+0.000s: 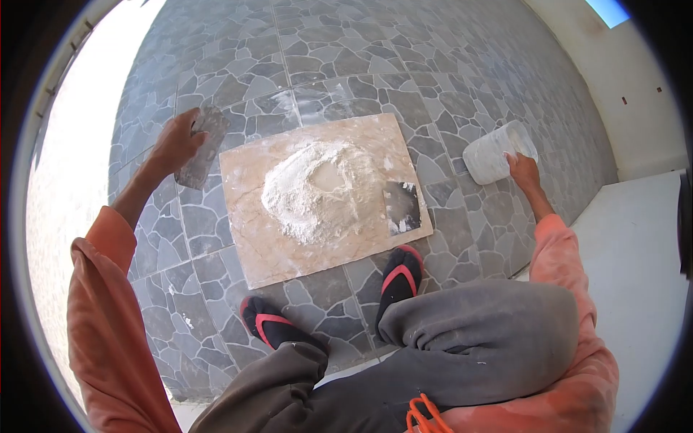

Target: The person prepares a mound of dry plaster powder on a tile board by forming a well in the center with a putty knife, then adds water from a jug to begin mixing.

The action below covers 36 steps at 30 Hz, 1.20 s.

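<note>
My left hand [186,139] is closed round the handle of a plastering trowel [204,155], its grey blade held over the floor left of the board. My right hand [522,167] grips the rim of a whitish translucent plastic tub [490,156], which is tilted on its side to the right of the board. Between my hands, a mound of white powder [296,195] sits on a beige marbled board [263,261]. A smooth pale hollow [327,177], apparently wet, is in the mound's top. A dark flat plate [403,207] smeared with white lies at the board's right side.
My feet in dark socks and red-strapped flip-flops [401,273] are at the board's near edge. Grey stone-patterned tiles [332,54] cover the floor, with white smears beyond the board. A pale wall [599,72] rises on the right; bright sunlit ground [68,159] lies left.
</note>
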Tool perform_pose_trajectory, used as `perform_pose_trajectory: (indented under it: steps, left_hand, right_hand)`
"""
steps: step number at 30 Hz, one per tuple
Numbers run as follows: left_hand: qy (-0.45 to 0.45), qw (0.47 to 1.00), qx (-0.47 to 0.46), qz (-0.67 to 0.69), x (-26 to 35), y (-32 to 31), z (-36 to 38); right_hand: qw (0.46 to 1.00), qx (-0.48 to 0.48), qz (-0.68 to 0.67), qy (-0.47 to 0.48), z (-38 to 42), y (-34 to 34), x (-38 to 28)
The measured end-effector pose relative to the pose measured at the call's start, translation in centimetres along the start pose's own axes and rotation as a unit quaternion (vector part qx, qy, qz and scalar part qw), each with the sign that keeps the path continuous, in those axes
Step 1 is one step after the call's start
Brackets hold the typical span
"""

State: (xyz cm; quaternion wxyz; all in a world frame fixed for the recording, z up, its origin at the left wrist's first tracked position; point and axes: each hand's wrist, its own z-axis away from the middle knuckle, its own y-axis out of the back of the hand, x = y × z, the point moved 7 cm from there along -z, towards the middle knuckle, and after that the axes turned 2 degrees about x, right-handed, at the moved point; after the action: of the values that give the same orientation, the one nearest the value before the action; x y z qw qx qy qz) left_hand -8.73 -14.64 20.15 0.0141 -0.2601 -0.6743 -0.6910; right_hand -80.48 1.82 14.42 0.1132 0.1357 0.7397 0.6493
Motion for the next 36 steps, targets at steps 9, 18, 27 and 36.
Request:
perform_pose_trajectory:
  steps: [9,18,27,36]
  left_hand:
    - [0.043,0.997,-0.041,0.049,-3.5,-7.5,0.1]
    - [0.084,0.996,-0.003,0.026,-5.7,-10.8,1.8]
    - [0.062,0.997,0.037,0.021,-4.9,-10.8,2.4]
    - [0.059,0.998,0.007,0.036,-4.2,-10.3,3.3]
  right_hand:
    - [0.991,0.020,0.127,0.047,0.3,5.3,-5.3]
    - [0.945,-0.321,-0.057,-0.012,12.3,-8.9,-21.6]
    - [0.977,-0.178,-0.086,-0.085,16.0,-12.5,-21.9]
    - [0.813,-0.374,-0.384,-0.225,17.1,-12.9,-19.5]
